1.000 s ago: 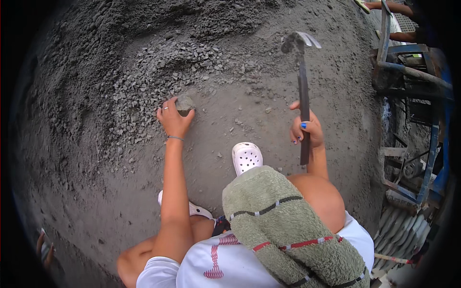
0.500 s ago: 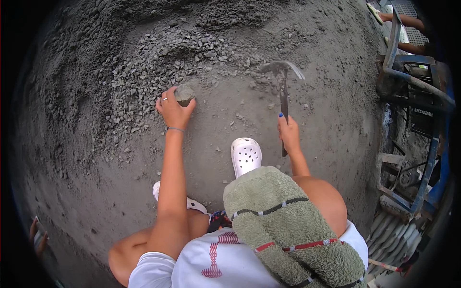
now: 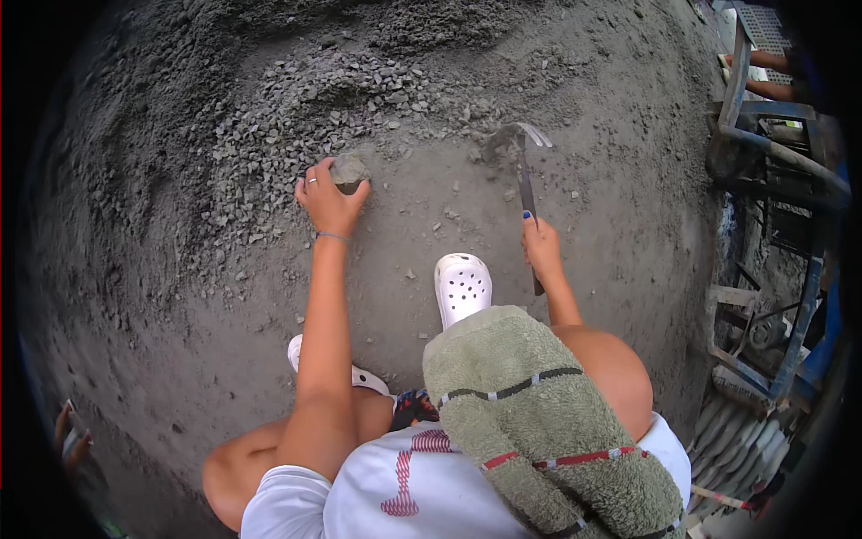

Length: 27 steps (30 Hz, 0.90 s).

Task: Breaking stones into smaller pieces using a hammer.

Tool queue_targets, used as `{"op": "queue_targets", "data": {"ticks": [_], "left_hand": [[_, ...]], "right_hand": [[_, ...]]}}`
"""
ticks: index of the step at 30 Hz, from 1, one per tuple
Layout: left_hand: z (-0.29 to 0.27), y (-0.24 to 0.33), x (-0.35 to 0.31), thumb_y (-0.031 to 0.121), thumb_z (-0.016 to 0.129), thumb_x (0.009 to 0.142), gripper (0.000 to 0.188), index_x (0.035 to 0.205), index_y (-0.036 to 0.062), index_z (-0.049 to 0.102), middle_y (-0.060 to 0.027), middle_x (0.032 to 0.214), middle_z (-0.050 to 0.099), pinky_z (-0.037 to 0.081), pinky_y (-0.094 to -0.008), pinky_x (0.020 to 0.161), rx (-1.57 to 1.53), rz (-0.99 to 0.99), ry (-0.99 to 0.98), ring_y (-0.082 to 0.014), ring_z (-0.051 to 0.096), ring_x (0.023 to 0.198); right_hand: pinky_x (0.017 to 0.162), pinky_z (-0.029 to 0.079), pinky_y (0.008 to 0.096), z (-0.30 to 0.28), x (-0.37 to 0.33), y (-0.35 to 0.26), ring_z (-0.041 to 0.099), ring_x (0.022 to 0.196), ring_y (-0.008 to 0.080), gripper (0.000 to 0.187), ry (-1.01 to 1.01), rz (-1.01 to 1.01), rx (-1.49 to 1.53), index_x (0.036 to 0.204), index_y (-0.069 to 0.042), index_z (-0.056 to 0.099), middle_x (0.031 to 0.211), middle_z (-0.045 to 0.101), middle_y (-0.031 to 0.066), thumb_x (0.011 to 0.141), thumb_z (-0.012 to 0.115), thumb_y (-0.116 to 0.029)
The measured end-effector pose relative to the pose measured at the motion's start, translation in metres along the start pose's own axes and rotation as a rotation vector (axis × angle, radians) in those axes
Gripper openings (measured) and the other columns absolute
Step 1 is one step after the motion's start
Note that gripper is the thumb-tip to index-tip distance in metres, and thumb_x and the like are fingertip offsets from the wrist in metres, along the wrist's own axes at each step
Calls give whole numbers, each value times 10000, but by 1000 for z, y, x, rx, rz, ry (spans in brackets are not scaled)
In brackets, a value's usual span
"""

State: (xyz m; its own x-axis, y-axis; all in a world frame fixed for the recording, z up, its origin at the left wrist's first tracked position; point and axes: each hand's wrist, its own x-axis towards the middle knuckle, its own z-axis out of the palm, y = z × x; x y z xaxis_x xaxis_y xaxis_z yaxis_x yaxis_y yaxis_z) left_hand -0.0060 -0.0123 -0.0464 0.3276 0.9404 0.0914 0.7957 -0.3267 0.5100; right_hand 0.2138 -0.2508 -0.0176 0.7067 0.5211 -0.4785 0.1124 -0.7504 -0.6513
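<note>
My left hand [image 3: 332, 203] is closed round a fist-sized grey stone [image 3: 351, 171], gripping it at the lower right edge of the gravel. Fingers curl over its left side and the thumb presses on the right. In my right hand [image 3: 542, 250] is a hammer [image 3: 527, 187] with a dark, slim handle. Its curved head, with a pale, worn, claw-like end, is at the far end, to the right of the stone and apart from it. The head is slightly blurred.
Crushed gravel [image 3: 269, 135] is spread over the grey, dusty ground beyond my left hand. My white clogs [image 3: 462, 287] are close below my hands. A green towel [image 3: 512, 386] drapes over my lap. At right stand a blue metal frame [image 3: 790, 166] and stacked grey sacks [image 3: 741, 440]. Another person's limbs [image 3: 772, 76] show behind it.
The hammer's head has swung slightly left and its handle leans more to the left. My left hand still grips the stone, in nearly the same place.
</note>
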Motion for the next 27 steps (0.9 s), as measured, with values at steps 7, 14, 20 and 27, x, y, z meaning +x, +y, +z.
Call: {"op": "queue_targets", "data": {"ticks": [7,14,20,27], "left_hand": [[-2,3,1,329,655,551,570,1011,67,444,-100,976,468,188,-422,919,-35,11,16,-240,416,976],[-2,2,1,333,649,556,559,1003,66,447,-99,967,463,182,-435,918,-33,22,26,-241,423,963],[-2,1,1,335,652,559,565,1007,60,446,-108,986,464,186,-424,920,-21,-18,-17,-246,424,964],[1,1,1,336,666,551,573,1005,64,448,-107,980,465,189,-423,916,-52,29,36,-251,420,966]], "right_hand": [[401,315,265,1,-25,-31,420,427,101,354,150,-198,147,667,-28,449,483,413,10,836,442,-339],[433,327,315,-9,-25,-21,380,451,129,383,66,-170,-98,654,-3,446,466,364,60,812,467,-351],[377,290,264,-26,-47,11,350,417,86,368,175,-58,90,616,-49,420,467,370,11,829,439,-349],[322,273,210,-6,-41,-1,327,366,72,357,-3,500,740,650,-103,411,452,334,-29,818,418,-418]]}}
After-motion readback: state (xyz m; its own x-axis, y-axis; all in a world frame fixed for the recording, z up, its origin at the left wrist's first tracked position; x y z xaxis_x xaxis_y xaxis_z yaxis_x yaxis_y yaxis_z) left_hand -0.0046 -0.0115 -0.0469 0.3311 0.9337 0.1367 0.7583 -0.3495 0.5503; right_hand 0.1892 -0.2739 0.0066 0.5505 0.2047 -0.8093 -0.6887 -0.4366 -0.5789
